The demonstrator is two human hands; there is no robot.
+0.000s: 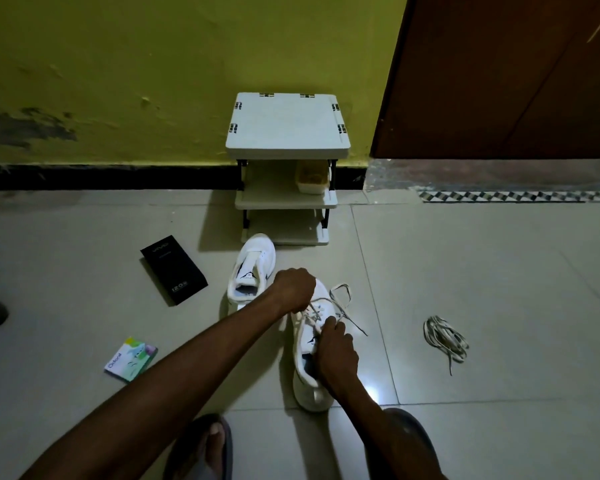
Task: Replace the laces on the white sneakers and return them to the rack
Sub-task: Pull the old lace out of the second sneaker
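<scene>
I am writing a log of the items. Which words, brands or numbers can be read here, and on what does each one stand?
"vivo": on the black box, near its far end.
"Odonil": on the green box, along its left edge.
Large characters at the black box's near end: too blurred to read surely.
Logos on the sneakers: too small to read.

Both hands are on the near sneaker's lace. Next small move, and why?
Probably work the lace through the next eyelets of the near sneaker: the left hand holds it near the toe, the right hand grips it by the tongue, and its ends trail loose to the right. Whether it is going in or coming out, I cannot tell. The far sneaker looks laceless.
</scene>
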